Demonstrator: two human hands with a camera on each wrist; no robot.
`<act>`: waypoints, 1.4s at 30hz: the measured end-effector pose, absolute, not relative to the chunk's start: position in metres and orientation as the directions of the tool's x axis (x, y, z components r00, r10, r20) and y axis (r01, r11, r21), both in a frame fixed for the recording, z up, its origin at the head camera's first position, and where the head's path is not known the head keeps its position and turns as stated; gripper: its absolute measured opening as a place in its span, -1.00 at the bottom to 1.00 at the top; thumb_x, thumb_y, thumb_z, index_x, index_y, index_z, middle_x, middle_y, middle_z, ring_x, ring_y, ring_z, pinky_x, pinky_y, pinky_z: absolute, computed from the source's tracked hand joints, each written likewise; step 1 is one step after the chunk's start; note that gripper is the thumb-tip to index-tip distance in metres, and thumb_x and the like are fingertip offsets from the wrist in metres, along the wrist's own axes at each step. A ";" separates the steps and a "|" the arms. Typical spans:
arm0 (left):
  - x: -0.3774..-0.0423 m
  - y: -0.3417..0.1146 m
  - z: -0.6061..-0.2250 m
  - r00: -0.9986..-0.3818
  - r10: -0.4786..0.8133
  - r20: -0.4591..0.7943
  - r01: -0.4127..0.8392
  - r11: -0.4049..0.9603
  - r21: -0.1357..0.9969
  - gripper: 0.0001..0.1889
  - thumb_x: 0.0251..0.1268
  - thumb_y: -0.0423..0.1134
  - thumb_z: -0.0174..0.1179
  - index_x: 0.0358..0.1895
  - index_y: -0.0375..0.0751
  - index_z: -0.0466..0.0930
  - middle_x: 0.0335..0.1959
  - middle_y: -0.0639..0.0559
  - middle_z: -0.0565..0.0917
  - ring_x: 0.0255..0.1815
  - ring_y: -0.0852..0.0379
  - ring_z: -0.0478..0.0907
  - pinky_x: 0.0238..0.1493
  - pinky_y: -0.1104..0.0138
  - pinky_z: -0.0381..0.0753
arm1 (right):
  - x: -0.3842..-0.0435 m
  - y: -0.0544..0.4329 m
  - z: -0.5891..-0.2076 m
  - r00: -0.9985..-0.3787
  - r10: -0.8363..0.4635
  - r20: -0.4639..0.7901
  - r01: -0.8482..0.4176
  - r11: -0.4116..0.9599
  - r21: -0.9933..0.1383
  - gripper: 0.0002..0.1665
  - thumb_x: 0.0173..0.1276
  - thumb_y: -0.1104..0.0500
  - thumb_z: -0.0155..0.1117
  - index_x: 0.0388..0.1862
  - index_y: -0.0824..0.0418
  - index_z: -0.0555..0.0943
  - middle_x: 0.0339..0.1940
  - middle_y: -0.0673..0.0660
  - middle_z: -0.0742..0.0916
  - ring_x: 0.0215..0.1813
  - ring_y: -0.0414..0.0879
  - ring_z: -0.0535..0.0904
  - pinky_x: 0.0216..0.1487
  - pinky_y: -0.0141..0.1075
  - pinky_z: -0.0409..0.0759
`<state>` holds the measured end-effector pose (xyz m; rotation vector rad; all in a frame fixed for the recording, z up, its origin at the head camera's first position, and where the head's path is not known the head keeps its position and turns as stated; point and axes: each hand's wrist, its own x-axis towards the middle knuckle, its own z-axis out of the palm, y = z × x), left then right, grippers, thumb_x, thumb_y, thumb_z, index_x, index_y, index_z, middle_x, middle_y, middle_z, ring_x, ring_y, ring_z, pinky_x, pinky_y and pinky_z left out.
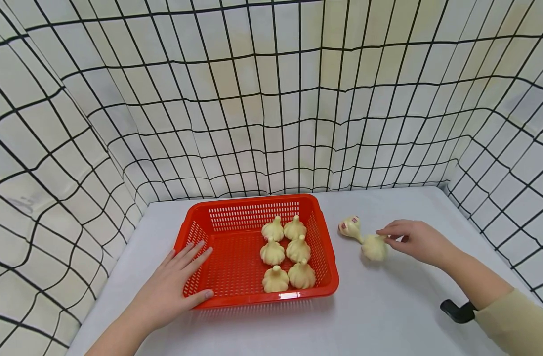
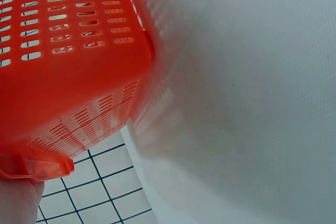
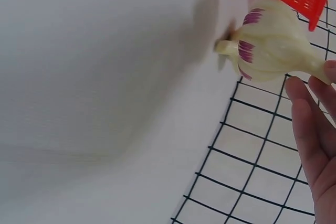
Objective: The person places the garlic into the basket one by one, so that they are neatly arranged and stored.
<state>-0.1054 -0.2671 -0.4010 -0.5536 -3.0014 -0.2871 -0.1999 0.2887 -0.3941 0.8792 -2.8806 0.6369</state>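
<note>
A red slotted basket (image 1: 229, 299) holds several pale garlic bulbs (image 1: 271, 252) in two columns on its right side, stems up. On its left rim rests my left hand (image 1: 171, 284), fingers straight and spread, thumb over the near edge. In the left wrist view, only a bit of that hand (image 2: 18, 200) shows beside the basket (image 2: 63, 93). To the right of the basket, my right hand (image 1: 415, 241) pinches a garlic bulb (image 1: 374, 248) by its stem. The right wrist view shows purple streaks on this bulb (image 3: 273, 43) and the right hand's fingers (image 3: 304, 135).
Another garlic bulb (image 1: 350, 226) with reddish marks lies between the basket and the held one, its stem toward the held bulb. A white cloth (image 1: 387, 316) covers the table. Black-lined netting (image 1: 289, 109) over pale sheets stands behind and along both sides.
</note>
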 end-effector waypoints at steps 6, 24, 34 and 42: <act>-0.105 -0.267 -0.401 -0.933 0.344 0.104 0.358 0.917 0.176 -0.07 0.15 0.36 0.24 0.57 0.14 0.14 0.57 -0.04 0.16 0.56 -0.18 0.04 0.54 0.17 -0.48 | -0.209 0.282 -0.377 -0.838 -0.513 0.184 -0.543 0.755 -0.367 -0.66 0.31 0.31 0.35 0.06 0.11 0.74 -0.09 -0.04 0.74 -0.30 -0.32 0.55 -0.33 -0.38 0.60; -0.105 -0.267 -0.401 -0.934 0.342 0.101 0.355 0.919 0.172 -0.07 0.14 0.38 0.22 0.56 0.11 0.18 0.56 -0.05 0.17 0.55 -0.19 0.05 0.54 0.16 -0.49 | -0.243 0.231 -0.329 -0.847 -0.500 0.182 -0.528 0.747 -0.404 -0.65 0.39 0.24 0.27 0.12 0.04 0.72 0.03 0.07 0.72 -0.25 -0.15 0.61 -0.28 -0.28 0.64; -0.107 -0.270 -0.404 -0.923 0.365 0.119 0.381 0.911 0.157 -0.07 0.16 0.38 0.22 0.56 0.13 0.15 0.58 -0.02 0.15 0.56 -0.21 0.03 0.44 0.38 -0.66 | -0.266 0.179 -0.310 -0.820 -0.550 0.159 -0.555 0.697 -0.455 -0.65 0.41 0.20 0.28 0.15 0.01 0.71 -0.04 0.04 0.69 -0.42 -0.16 0.61 -0.35 -0.28 0.63; -0.108 -0.270 -0.405 -0.916 0.376 0.139 0.394 0.906 0.152 -0.07 0.15 0.38 0.22 0.57 0.13 0.15 0.58 -0.02 0.15 0.56 -0.21 0.04 0.44 0.40 -0.65 | -0.278 0.132 -0.299 -0.797 -0.590 0.130 -0.570 0.665 -0.482 -0.66 0.43 0.14 0.29 0.16 -0.04 0.70 -0.06 -0.03 0.70 -0.31 -0.13 0.65 -0.32 -0.28 0.66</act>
